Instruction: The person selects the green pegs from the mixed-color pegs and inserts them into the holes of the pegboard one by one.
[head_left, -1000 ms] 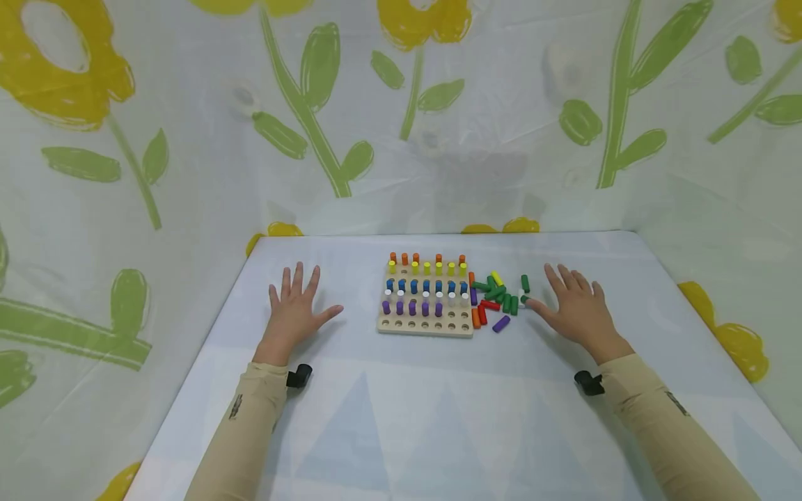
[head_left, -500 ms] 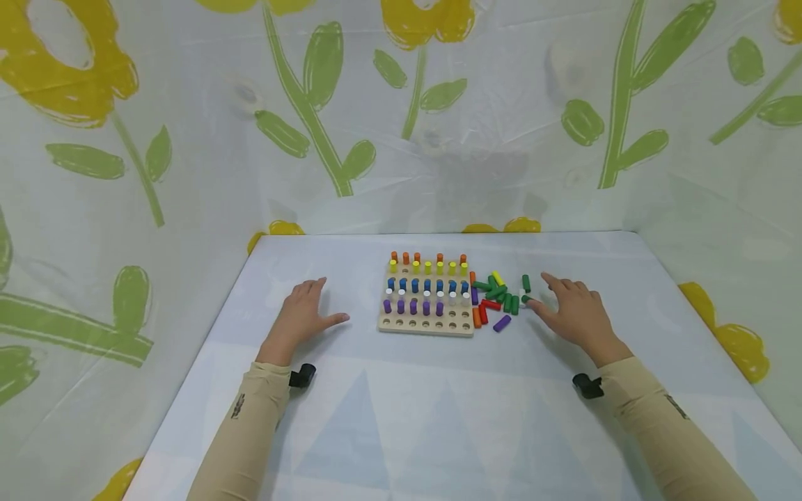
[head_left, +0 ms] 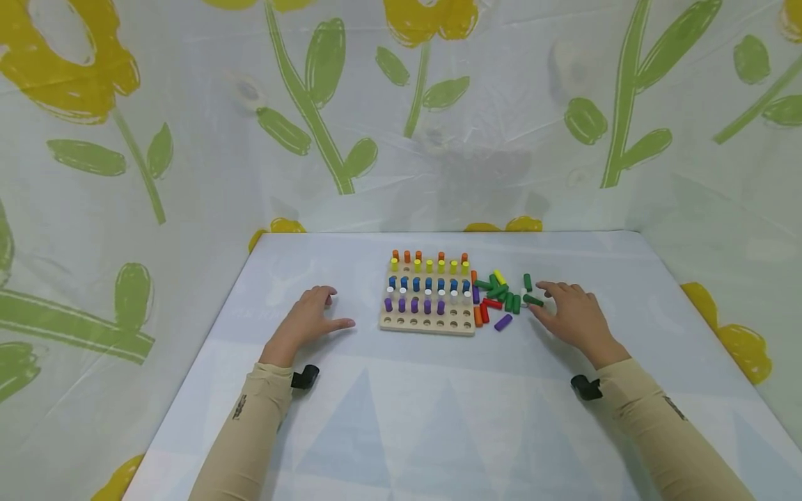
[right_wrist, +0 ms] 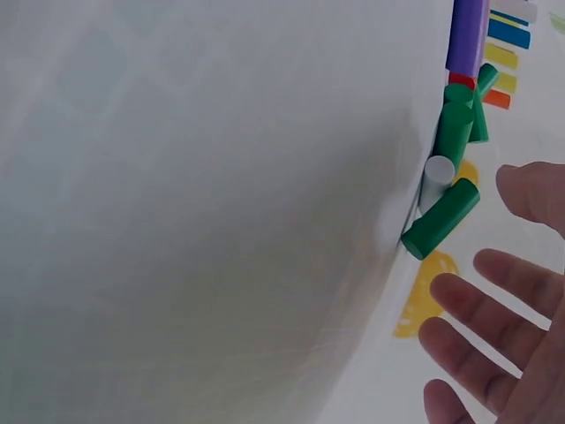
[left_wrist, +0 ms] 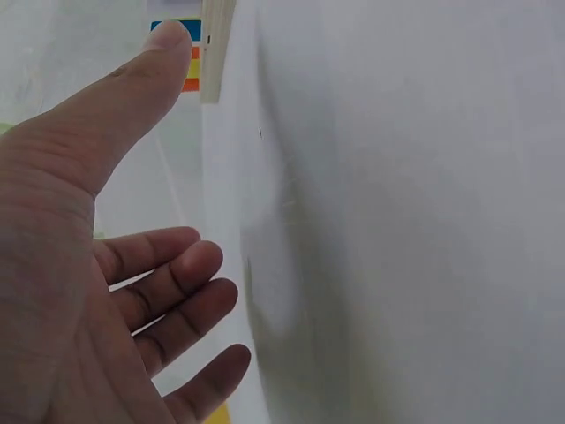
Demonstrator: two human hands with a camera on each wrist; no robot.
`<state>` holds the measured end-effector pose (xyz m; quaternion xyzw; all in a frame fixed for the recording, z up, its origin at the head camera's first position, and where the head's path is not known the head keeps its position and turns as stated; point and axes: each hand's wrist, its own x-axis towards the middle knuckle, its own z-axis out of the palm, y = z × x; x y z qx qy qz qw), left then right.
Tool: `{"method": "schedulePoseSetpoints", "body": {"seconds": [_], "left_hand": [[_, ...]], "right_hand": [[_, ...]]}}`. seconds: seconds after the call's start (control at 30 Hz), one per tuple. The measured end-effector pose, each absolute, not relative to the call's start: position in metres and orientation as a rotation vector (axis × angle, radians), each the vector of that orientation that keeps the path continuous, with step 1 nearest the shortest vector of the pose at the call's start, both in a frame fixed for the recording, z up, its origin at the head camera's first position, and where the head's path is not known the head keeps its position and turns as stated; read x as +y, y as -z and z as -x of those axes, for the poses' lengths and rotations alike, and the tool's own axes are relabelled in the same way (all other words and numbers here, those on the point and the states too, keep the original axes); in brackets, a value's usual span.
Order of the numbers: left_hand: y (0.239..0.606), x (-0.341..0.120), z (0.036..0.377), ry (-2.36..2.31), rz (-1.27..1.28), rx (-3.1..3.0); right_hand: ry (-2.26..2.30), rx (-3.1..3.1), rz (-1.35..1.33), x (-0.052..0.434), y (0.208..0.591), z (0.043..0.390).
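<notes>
Left of the wooden pegboard point(head_left: 426, 328), my left hand point(head_left: 305, 320) hovers over the table, thumb out and fingers loosely bent, holding nothing. My right hand point(head_left: 576, 316) is right of the loose pegs, its thumb and fingers spread around a green peg point(head_left: 533, 300). In the right wrist view that green peg point(right_wrist: 441, 219) leans against a white peg point(right_wrist: 436, 178), and a gap shows between it and my fingertips. Orange, yellow, blue, white and purple pegs stand in rows on the board; its front row of holes holds none.
Loose green, red, orange, yellow and purple pegs lie against the board's right side, several of them green point(head_left: 498, 292). A purple peg point(head_left: 503, 322) lies nearest the front. The white table point(head_left: 401, 417) meets a flower-patterned cloth point(head_left: 489, 125) at its back edge.
My left hand's fingers have gone from spread straight to loosely bent, and it moved slightly right. My right hand's fingers have drawn in a little, and more of the green peg now shows.
</notes>
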<state>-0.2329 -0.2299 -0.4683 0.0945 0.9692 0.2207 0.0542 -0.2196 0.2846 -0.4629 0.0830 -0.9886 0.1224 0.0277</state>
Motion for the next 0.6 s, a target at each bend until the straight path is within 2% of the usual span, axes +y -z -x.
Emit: {"method": "schedulePoseSetpoints", "body": {"seconds": [0.6], "left_hand": [[0.476, -0.217, 0.235, -0.722, -0.417, 2.904]], "right_hand": [[-0.364, -3.048, -0.287, 0.283, 0.463, 0.222]]}}
